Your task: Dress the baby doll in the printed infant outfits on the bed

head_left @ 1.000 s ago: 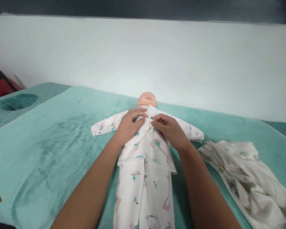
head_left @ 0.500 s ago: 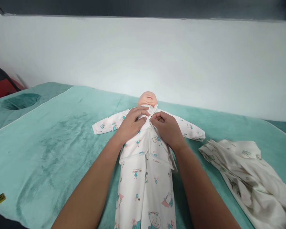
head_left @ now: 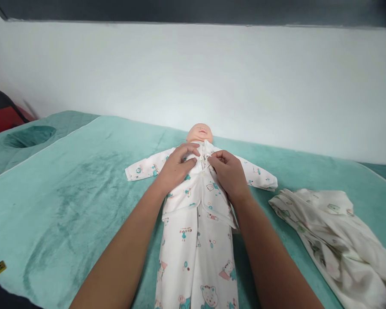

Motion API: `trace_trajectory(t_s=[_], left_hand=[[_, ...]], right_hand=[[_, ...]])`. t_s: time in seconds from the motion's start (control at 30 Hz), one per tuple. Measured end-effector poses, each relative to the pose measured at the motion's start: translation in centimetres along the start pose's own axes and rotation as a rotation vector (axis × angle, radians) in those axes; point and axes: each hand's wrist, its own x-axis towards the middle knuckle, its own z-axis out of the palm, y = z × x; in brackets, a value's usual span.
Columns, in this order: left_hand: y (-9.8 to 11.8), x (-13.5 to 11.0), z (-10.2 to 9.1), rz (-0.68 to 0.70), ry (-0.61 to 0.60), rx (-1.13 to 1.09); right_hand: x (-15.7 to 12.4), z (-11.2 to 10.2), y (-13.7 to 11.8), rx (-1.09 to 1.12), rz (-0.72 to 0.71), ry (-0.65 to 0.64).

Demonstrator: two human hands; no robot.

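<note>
A baby doll (head_left: 199, 132) lies on its back on a teal towel (head_left: 77, 193), dressed in a white printed shirt (head_left: 196, 189) and matching trousers (head_left: 196, 262). My left hand (head_left: 176, 165) pinches the left edge of the shirt front at the doll's chest. My right hand (head_left: 228, 174) pinches the right edge beside it, fingers curled. Both hands meet at the shirt's upper buttons, just below the doll's chin.
A crumpled white printed cloth (head_left: 334, 240) lies on the towel at the right. A round hole in the padded table (head_left: 28, 136) shows at far left, with a red and black object (head_left: 1, 116) behind it. A white wall stands close behind.
Both hands have crept a little up the shirt front toward the doll's neck. The right hand's fingers have curled tighter on the fabric edge.
</note>
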Motion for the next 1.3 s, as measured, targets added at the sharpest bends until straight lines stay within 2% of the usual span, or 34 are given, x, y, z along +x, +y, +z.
trace_trajectory(t_s=[0.1,0.27,0.37,0.5,0.67,0.77,0.9,1.1,1.3], left_hand=[[0.1,-0.3,-0.6,0.033,-0.067,-0.001],[0.3,-0.7,-2.0,0.117,-0.290,0.086],[0.3,-0.7,-2.3,0.157,-0.363,0.163],[0.3,-0.7,-2.0,0.178,-0.338,0.184],[0.5,-0.7,-1.9,0.193,-0.331,0.148],[0.7,-0.7,-2.0,0.192,-0.331,0.119],[0.7,-0.7,-2.1,0.175,-0.318,0.098],[0.6,-0.5,-2.1,0.171,-0.317,0.100],[0.7,-0.6,-2.0,0.153,-0.318,0.092]], right_hand=[[-0.2,-0.3,0.1,0.098,0.013,-0.012],[-0.6,-1.3,-0.7,0.158,0.020,-0.005],[-1.0,-2.3,-1.9,-0.050,0.012,-0.011],[-2.0,-3.4,-3.7,-0.420,-0.015,-0.038],[-3.8,-3.2,-5.1,-0.652,-0.059,-0.364],[-4.0,-2.7,-4.8,-0.707,-0.129,-0.384],[-3.0,-2.7,-3.9,-0.577,-0.200,-0.457],[-1.9,-4.1,-3.0,-0.275,-0.148,-0.656],[-1.4,-4.3,-2.0,-0.136,-0.100,-0.680]])
